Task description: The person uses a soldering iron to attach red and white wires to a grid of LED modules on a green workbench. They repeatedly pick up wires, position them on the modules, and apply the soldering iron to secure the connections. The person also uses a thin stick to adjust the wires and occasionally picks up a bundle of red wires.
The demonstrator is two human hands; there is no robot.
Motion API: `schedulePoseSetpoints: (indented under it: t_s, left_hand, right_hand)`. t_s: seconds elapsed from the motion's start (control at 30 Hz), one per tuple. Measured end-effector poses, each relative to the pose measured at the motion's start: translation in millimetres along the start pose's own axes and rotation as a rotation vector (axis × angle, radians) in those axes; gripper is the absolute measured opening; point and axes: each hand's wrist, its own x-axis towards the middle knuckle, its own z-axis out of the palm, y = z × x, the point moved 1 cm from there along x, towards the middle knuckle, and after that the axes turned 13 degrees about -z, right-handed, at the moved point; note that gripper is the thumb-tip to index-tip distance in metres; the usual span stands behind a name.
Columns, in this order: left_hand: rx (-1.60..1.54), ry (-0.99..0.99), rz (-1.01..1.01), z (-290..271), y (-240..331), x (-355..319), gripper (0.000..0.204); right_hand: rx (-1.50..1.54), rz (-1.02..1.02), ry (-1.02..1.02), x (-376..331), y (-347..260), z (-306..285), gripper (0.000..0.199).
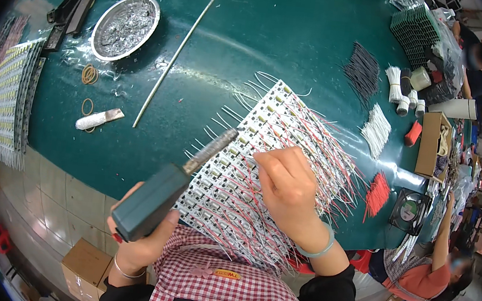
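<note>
**Soldering iron over a bed of wired light strips**

The left hand (138, 240) is wrapped tight around the thick dark-green handle of a soldering iron (175, 181), whose ridged metal barrel slants up and to the right, its tip just over the near edge of the strips. The right hand (287, 188) rests on a flat batch of white light strips (264, 153) lying side by side on the green table (267, 28); its fingers are curled together, seemingly pinching a thin wire, though the grip itself is hidden under the knuckles.

The strips look thin, light and springy, likely to slide or fan apart if nudged, so pressing them flat from above seems wiser than lifting an end. Their red and white wires (335, 161) are limp and fine; each is probably best held close to the joint. The iron looks stiff and fairly heavy, safe only at its handle.

Further off lie a round metal tray (125, 25) of silvery scrap, a long pale rod (175, 60), rubber bands (90, 74) and loose wire bundles (376, 130).
</note>
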Motion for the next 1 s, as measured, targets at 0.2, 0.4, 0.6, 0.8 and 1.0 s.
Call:
schedulePoseSetpoints:
  t_s: [0.2, 0.4, 0.6, 0.8, 1.0]
  left_hand:
    - [0.085, -0.09, 0.128, 9, -2, 2, 0.024]
    - [0.091, -0.076, 0.198, 16, -2, 3, 0.018]
    - [0.17, -0.107, 0.22, 15, 0, 5, 0.018]
    - [0.228, -0.074, 0.275, 17, 2, 6, 0.016]
    - [0.238, -0.073, 0.29, 16, 3, 5, 0.015]
  right_hand:
    - [-0.076, -0.013, -0.017, -11, 4, 15, 0.025]
    - [-0.071, -0.019, -0.026, -11, 2, 17, 0.027]
    - [-0.076, -0.013, -0.029, -11, 2, 17, 0.028]
    - [-0.099, -0.026, -0.053, -11, 3, 18, 0.029]
    - [-0.139, -0.052, -0.069, -10, 1, 17, 0.03]
